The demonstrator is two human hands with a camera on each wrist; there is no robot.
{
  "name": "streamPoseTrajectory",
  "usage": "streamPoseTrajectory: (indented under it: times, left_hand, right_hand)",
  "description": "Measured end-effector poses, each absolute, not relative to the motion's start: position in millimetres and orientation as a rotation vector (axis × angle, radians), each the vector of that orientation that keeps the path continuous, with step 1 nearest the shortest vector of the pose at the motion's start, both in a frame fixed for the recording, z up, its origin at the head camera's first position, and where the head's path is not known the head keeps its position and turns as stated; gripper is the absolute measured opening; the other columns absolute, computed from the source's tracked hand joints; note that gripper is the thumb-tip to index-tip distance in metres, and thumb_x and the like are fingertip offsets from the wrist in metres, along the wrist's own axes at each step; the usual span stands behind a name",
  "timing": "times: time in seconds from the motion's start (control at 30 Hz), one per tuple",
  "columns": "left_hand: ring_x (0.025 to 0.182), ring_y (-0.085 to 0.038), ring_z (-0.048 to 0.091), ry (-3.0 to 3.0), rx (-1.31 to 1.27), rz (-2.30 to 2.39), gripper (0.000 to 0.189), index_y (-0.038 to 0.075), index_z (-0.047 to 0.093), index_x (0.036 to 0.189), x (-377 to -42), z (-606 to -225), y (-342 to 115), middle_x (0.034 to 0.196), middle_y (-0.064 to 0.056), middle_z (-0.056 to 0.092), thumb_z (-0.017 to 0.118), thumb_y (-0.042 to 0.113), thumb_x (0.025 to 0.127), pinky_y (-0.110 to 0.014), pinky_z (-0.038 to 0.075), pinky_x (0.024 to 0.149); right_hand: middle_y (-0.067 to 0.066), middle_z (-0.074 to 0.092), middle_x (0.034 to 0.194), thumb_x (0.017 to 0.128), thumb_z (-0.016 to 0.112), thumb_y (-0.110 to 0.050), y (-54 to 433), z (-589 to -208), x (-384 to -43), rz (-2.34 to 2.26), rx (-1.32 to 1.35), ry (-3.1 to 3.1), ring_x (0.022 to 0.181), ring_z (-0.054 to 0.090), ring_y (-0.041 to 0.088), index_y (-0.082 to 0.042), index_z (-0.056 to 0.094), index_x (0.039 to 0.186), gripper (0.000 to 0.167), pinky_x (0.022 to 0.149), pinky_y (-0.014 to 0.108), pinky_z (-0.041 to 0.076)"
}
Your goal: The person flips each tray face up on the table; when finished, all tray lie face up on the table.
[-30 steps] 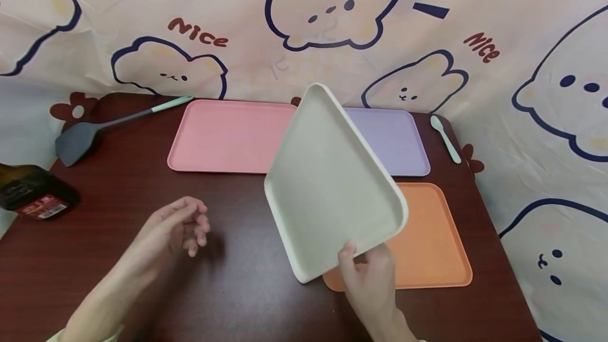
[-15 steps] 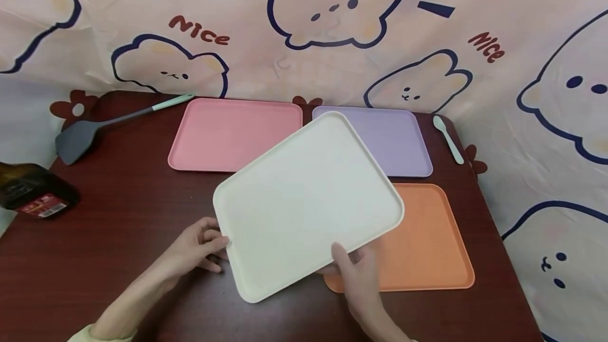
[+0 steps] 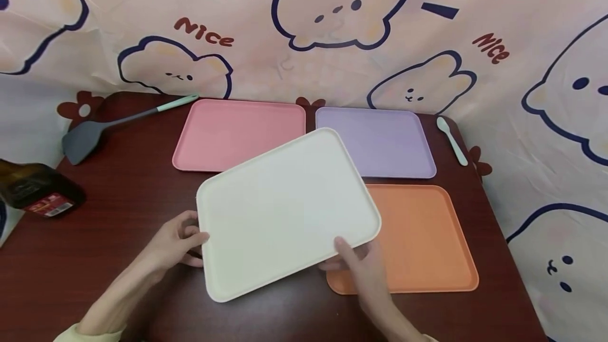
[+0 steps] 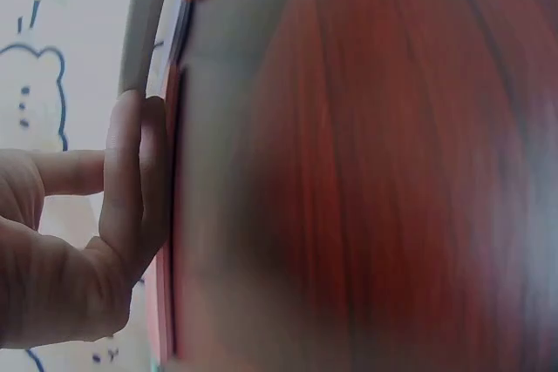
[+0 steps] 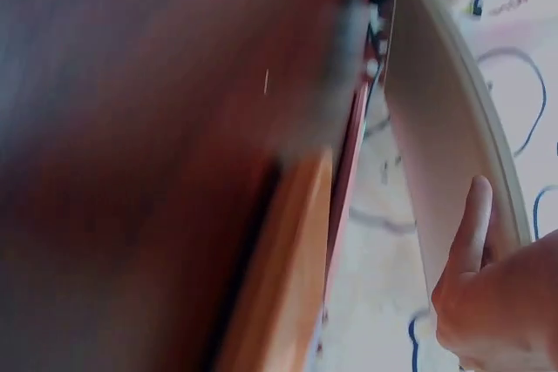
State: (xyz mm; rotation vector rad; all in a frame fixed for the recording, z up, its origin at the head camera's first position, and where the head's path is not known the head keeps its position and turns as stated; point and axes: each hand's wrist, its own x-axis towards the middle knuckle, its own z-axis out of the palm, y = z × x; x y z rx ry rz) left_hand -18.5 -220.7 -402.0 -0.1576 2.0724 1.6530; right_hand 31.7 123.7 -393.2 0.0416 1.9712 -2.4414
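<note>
A white rectangular tray (image 3: 285,215) is held up off the dark wood table, tilted with its left end nearer the person. My left hand (image 3: 176,244) pinches its left short edge, thumb over the rim and fingers behind. At the front long edge my right hand (image 3: 363,271) grips the rim, thumb on top and fingers underneath. In the right wrist view the underside of the tray (image 5: 436,128) shows above the table, with my right hand (image 5: 488,302) at its edge. The left wrist view has my left hand (image 4: 122,206) with its fingertips at the tray's rim.
Behind lie a pink tray (image 3: 237,133) and a lavender tray (image 3: 377,141). An orange tray (image 3: 423,236) is at the right, partly overlapped by the white one. A spatula (image 3: 119,123) and a dark bottle (image 3: 40,189) are at left, a small spoon (image 3: 452,141) at far right.
The white tray has come down and left, turning from steeply upright to flatter. My left hand, free a second ago, has reached its left edge and taken hold. My right hand keeps its grip.
</note>
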Motion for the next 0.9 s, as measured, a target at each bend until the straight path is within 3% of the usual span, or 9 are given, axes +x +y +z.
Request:
streamPoseTrajectory:
  times: [0.17, 0.3, 0.4, 0.5, 0.67, 0.9]
  left_hand:
    - [0.081, -0.027, 0.067, 2.21, -0.136, 1.516, 0.052, -0.01, 0.03, 0.138, -18, -399, -244, 0.095, -0.018, 0.063, 0.057, 0.004, 0.096, -0.041, 0.058, 0.059]
    - [0.078, -0.027, 0.067, 2.312, -0.123, 1.391, 0.056, -0.01, 0.029, 0.139, -20, -397, -261, 0.099, -0.022, 0.061, 0.059, 0.005, 0.095, -0.039, 0.058, 0.057]
    - [0.076, -0.026, 0.067, 2.371, -0.116, 1.305, 0.057, -0.01, 0.029, 0.14, -23, -397, -271, 0.1, -0.024, 0.06, 0.06, 0.007, 0.094, -0.039, 0.058, 0.056]
    - [0.076, -0.026, 0.066, 2.431, -0.107, 1.217, 0.057, -0.011, 0.03, 0.139, -26, -398, -280, 0.102, -0.026, 0.059, 0.06, 0.009, 0.095, -0.039, 0.058, 0.056]
    - [0.077, -0.027, 0.065, 2.507, -0.113, 1.086, 0.055, -0.012, 0.032, 0.137, -32, -400, -294, 0.104, -0.032, 0.056, 0.06, 0.01, 0.094, -0.039, 0.058, 0.056]
    - [0.065, -0.023, 0.065, 2.54, -0.124, 1.013, 0.054, -0.012, 0.033, 0.135, -39, -398, -309, 0.096, -0.027, 0.056, 0.061, 0.006, 0.092, -0.038, 0.057, 0.052]
  right_hand:
    - [0.021, 0.067, 0.092, 0.099, 0.052, -0.008, 147, -385, 15, -2.117, 0.144, 2.284, 0.071, 0.069, 0.021, -0.003, 0.048, 0.131, 0.033, 0.058, 0.041, 0.058]
    - [0.011, 0.07, 0.081, 0.094, 0.057, -0.005, 154, -384, 3, -1.715, 0.083, 2.437, 0.067, 0.066, 0.016, -0.001, 0.06, 0.109, 0.016, 0.056, 0.032, 0.056]
    - [0.003, 0.067, 0.074, 0.087, 0.061, -0.003, 148, -385, -2, -1.43, -0.048, 2.515, 0.064, 0.063, 0.013, -0.003, 0.059, 0.096, 0.009, 0.054, 0.028, 0.053]
    - [-0.006, 0.061, 0.066, 0.081, 0.064, -0.003, 139, -387, -5, -1.179, -0.21, 2.612, 0.056, 0.057, 0.008, -0.006, 0.056, 0.086, 0.009, 0.051, 0.024, 0.048]
    - [-0.01, 0.053, 0.054, 0.082, 0.065, -0.004, 122, -389, -7, -1.014, -0.382, 2.584, 0.044, 0.051, 0.004, -0.008, 0.052, 0.08, 0.014, 0.043, 0.021, 0.042]
    - [-0.004, 0.056, 0.049, 0.087, 0.064, -0.007, 101, -394, -11, -0.95, -0.279, 2.438, 0.038, 0.054, 0.007, -0.01, 0.054, 0.074, 0.017, 0.043, 0.024, 0.047]
